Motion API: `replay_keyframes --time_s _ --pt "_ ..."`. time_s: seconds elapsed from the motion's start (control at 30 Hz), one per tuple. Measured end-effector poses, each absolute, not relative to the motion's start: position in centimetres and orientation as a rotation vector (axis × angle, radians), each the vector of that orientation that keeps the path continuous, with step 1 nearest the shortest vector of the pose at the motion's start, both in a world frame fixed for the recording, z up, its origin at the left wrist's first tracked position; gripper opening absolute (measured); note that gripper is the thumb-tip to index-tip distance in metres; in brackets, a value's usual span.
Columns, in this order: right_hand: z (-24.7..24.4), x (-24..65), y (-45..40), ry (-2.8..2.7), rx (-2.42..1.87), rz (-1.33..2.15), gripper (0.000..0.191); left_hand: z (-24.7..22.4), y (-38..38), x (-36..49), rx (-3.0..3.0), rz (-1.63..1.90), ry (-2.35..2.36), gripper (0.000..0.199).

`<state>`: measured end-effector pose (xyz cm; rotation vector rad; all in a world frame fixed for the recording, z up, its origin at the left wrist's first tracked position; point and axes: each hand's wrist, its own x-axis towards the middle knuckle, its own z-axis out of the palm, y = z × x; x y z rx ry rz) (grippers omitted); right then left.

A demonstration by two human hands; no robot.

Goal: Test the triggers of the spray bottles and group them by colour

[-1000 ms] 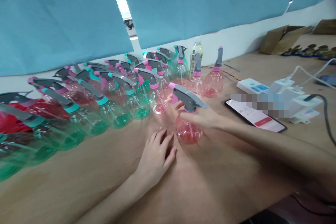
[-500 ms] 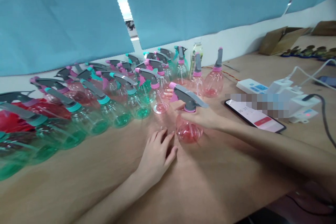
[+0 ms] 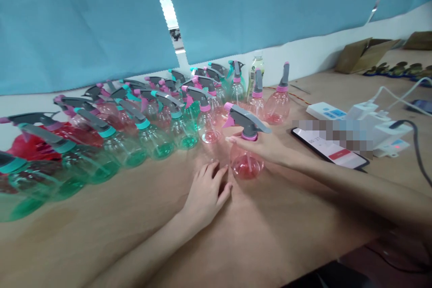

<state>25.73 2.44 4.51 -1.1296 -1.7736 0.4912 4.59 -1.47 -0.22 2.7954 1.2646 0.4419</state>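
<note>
A clear pink spray bottle point(image 3: 248, 164) with a grey trigger head and pink collar stands upright on the table. My right hand point(image 3: 266, 146) is closed round it just below the collar, the thumb across the near side and the fingers mostly hidden behind. My left hand point(image 3: 207, 193) lies palm down on the table, to the near left of that bottle and apart from it, its fingers spread and nothing in them. Just beyond my left fingertips stands another clear spray bottle with a pink collar point(image 3: 209, 130).
Rows of green and pink spray bottles point(image 3: 158, 144) fill the left and back of the table. Two pink ones point(image 3: 278, 105) stand behind my right hand. A phone point(image 3: 329, 148), a power strip point(image 3: 326, 111) with chargers and a cardboard box point(image 3: 364, 56) are at the right.
The view has turned a little to the left. My right thumb now shows across the front of the pink spray bottle. My left hand stays on the table.
</note>
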Motion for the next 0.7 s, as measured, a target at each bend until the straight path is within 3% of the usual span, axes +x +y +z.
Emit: replay_keyframes --time_s 0.2,0.4,0.7 --pt "6.4 26.7 1.7 -1.783 -1.071 0.470 0.059 -0.2 -1.5 4.7 2.798 0.453 1.266 0.034" --pt "5.3 28.4 -0.2 -1.824 -1.180 0.428 0.075 -0.3 -1.4 4.5 2.809 0.487 1.260 0.033" --pt "3.1 26.8 -2.3 -1.768 -1.384 0.224 0.061 -0.7 -1.1 4.4 2.818 0.529 1.239 0.032"
